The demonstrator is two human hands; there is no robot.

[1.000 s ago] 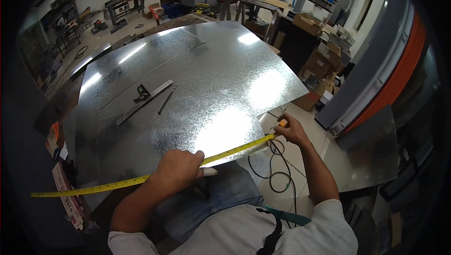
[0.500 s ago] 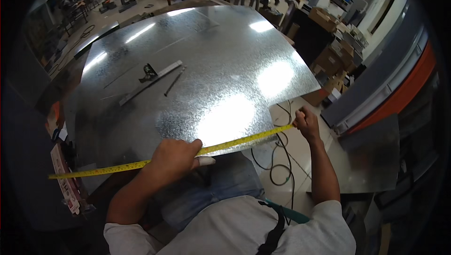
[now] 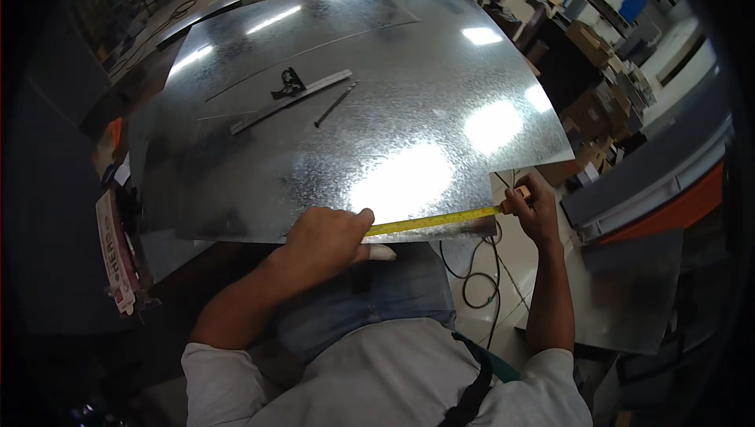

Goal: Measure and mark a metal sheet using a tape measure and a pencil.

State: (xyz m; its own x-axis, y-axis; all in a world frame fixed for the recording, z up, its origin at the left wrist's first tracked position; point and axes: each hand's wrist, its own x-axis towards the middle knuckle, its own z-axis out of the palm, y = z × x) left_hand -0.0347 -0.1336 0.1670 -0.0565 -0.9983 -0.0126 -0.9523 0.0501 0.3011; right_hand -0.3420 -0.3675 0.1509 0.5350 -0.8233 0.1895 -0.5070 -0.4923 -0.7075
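A large shiny sheet of galvanized metal (image 3: 259, 183) lies flat before me, with a notch at its near right corner. My left hand (image 3: 330, 240) is closed at its near edge, fingers above and the pale-covered thumb below. It pinches the yellow tape blade (image 3: 432, 221), which runs along that edge. The blade's end is hidden at my fingers. Beyond the right edge, my right hand (image 3: 536, 208) is wrapped round the orange tape measure case (image 3: 515, 197). A combination square (image 3: 292, 100) and a thin pen-like scriber (image 3: 336, 104) lie on the sheet.
A long narrow box (image 3: 112, 250) stands at the left. On the floor at right lies a looped black cable (image 3: 465, 289). Another metal sheet (image 3: 629, 293) stands low at the right, near a grey and orange panel (image 3: 661, 199). Cardboard boxes (image 3: 594, 112) are stacked behind.
The blade stretch left of my left hand has gone; the tape now spans only between my hands. The orange case has come into sight. My view has shifted, moving the scene rightward.
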